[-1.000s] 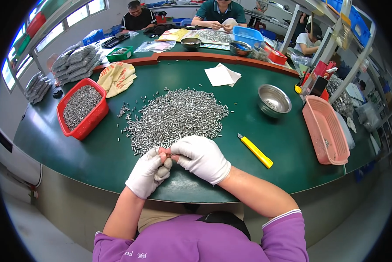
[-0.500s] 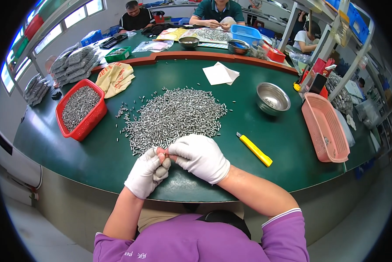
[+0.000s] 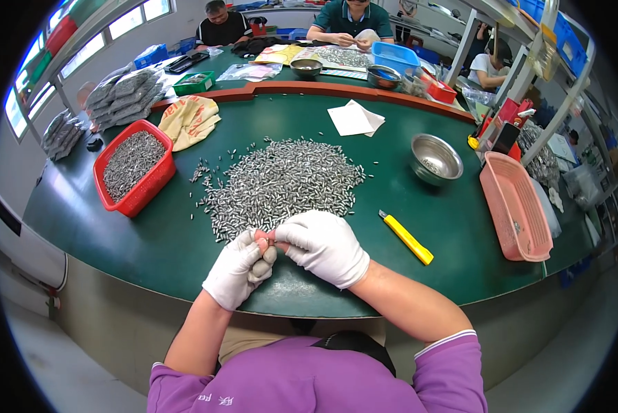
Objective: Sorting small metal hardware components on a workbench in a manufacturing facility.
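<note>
A wide heap of small silvery metal cylinders (image 3: 288, 182) lies on the green table. At its near edge my two hands meet, both in white gloves with bare fingertips. My left hand (image 3: 238, 270) is closed, thumb and forefinger pinched together. Against those fingertips my right hand (image 3: 328, 249) pinches too, its fingers closed. Whatever sits between the fingertips is too small and covered to make out; it may be one of the metal pieces. Right of my hands lies a yellow utility knife (image 3: 406, 238).
A red basket (image 3: 159, 180) full of metal pieces stands left, beside a cream cloth (image 3: 190, 122). To the right are a steel bowl (image 3: 435, 160) and a pink basket (image 3: 515, 213) with a few pieces. White paper (image 3: 353, 118) lies farther back. People sit beyond the brown ledge (image 3: 309, 88).
The whole scene has shifted slightly right in the picture. My hands stay pinched together at the heap's near edge; little else differs.
</note>
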A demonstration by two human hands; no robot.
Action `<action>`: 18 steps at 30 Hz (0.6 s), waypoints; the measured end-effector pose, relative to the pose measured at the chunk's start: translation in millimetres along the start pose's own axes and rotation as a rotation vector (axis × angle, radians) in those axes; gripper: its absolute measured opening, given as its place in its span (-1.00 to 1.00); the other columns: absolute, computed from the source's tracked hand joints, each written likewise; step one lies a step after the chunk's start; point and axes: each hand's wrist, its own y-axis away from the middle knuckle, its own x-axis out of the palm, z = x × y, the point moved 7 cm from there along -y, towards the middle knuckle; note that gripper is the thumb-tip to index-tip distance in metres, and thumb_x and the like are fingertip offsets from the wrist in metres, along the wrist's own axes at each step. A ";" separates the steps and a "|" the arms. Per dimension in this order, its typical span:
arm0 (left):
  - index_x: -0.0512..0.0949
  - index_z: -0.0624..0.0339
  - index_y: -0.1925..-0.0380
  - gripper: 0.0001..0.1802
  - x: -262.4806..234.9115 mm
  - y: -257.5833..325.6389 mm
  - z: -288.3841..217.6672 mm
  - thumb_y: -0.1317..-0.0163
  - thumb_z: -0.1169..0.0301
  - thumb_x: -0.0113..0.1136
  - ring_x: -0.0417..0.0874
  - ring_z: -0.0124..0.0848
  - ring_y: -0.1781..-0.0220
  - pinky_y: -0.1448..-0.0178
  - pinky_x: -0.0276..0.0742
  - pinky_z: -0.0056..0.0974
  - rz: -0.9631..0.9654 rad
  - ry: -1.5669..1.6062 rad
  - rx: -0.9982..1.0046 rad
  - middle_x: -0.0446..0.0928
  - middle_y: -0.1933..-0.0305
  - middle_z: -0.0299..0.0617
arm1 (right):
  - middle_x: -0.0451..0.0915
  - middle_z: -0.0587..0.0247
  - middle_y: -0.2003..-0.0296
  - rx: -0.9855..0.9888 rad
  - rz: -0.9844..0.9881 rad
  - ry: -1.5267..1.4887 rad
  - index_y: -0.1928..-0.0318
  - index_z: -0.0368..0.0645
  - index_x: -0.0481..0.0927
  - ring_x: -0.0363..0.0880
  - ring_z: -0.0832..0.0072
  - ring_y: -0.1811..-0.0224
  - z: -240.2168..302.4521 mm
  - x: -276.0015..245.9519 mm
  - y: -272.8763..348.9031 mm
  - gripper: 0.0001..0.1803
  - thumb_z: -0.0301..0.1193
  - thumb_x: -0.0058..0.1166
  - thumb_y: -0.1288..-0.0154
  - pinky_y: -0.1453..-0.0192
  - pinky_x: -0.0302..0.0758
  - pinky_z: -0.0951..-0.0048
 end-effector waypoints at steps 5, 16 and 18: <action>0.45 0.05 0.23 -0.86 5.0 -0.2 -3.5 -0.41 0.27 0.13 0.12 -0.63 0.64 0.55 0.04 -0.48 0.044 -0.046 0.045 0.30 0.53 -0.42 | 0.65 0.29 0.35 0.040 -0.102 0.099 0.24 -0.02 0.65 0.63 0.28 0.32 -5.9 -10.4 1.4 -0.79 -0.46 0.29 -0.05 0.24 0.57 0.31; 0.57 0.16 0.35 -0.94 27.0 40.0 -22.2 -0.23 0.43 0.18 0.63 -0.26 0.48 0.32 0.53 -0.25 -0.265 -1.482 0.519 0.55 0.52 -0.08 | 0.61 0.22 0.10 0.614 -0.019 0.719 0.07 -0.07 0.64 0.58 0.20 0.06 -14.9 -117.8 65.5 -0.64 -0.32 0.31 -0.08 -0.04 0.54 0.22; 0.57 0.12 0.38 -0.93 36.4 41.4 -15.9 -0.18 0.40 0.22 0.67 -0.11 0.39 0.30 0.56 -0.15 -0.221 -1.685 0.516 0.61 0.47 -0.09 | 0.60 0.20 0.07 0.738 0.023 0.776 0.04 -0.09 0.64 0.57 0.19 0.04 -25.8 -118.5 97.7 -0.60 -0.30 0.32 -0.07 -0.06 0.53 0.22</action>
